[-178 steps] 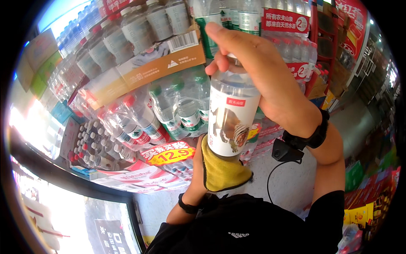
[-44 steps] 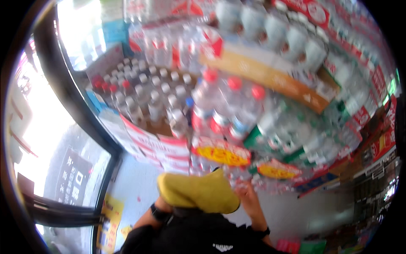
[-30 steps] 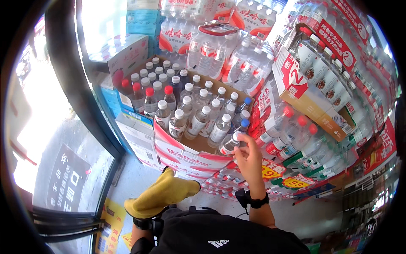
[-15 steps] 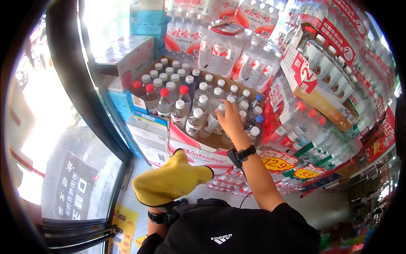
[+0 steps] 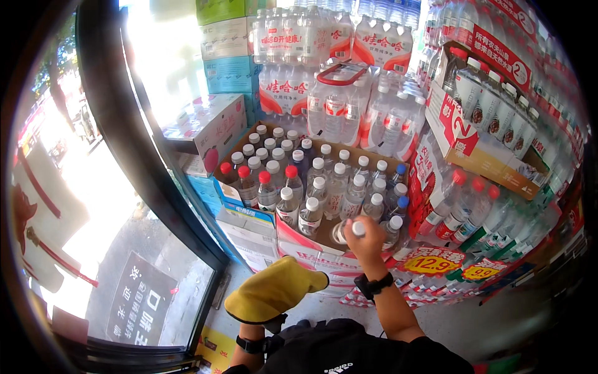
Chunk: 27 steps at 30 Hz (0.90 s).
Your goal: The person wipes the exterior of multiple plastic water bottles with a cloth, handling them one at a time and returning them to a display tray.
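Observation:
A yellow cloth with dark edging covers my left hand, hiding its fingers, in front of a pink-and-white carton. My right hand is closed around a clear bottle with a white cap, tilted at the near side of the carton. Around it, white-capped bottles stand upright in the open carton, along with a few blue-capped ones. An adjoining blue-edged carton holds red-capped bottles and more white-capped ones.
Shrink-wrapped water packs are stacked behind the cartons. On the right, a tilted carton of bottles sits above loose red-capped bottles and yellow-red price signs. A dark door frame runs along the left beside stacked boxes.
My right hand has moved nearer, from among the middle bottles to the carton's near edge, and now grips a bottle. The view has shifted; the cloth remains on my left hand.

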Available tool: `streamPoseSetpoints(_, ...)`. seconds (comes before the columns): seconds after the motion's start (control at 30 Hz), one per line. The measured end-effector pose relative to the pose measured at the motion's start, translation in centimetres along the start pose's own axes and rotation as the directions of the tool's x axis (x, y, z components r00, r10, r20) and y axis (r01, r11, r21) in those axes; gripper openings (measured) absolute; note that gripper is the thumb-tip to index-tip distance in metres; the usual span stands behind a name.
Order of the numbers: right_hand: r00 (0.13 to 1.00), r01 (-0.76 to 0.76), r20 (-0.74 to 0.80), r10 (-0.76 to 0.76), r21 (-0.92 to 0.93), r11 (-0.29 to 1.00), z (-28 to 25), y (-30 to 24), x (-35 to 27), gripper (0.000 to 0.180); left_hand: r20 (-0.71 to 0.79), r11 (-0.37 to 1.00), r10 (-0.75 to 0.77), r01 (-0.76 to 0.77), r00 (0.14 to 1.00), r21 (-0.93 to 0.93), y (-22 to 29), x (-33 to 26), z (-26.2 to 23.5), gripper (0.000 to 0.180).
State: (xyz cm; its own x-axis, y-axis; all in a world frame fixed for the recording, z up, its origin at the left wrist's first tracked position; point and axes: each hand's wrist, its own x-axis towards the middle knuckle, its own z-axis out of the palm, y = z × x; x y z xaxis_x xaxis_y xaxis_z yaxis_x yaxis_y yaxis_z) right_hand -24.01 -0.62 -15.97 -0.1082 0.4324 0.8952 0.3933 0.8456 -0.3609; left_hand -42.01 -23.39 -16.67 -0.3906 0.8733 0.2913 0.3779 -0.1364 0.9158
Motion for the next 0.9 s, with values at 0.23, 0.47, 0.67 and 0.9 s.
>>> streamPoseSetpoints(0.23,0.973,-0.093,0.23,0.032,0.26,0.961,-9.7,-8.8,4.7,0.009,-0.022,0.907,0.419,-0.42,0.908,-0.043,4.6,3.3,6.4,0.049)
streamPoseSetpoints(0.47,0.931,-0.024,0.356,-0.086,0.293,0.956,-10.3,-12.1,3.2,0.017,0.297,0.867,0.265,-0.092,0.917,-0.489,2.8,1.7,9.6,0.071)
streamPoseSetpoints(0.67,0.843,-0.268,0.522,0.127,0.204,0.942,-13.1,-8.9,-1.8,0.021,0.113,0.617,-0.099,0.15,0.989,-0.772,1.2,2.2,7.3,0.053)
streamPoseSetpoints(0.9,0.118,-0.992,0.989,0.09,0.121,-0.031,-12.0,-7.7,-9.8,0.06,0.036,0.663,-0.008,0.032,0.999,-0.748,3.1,1.4,7.1,0.045)
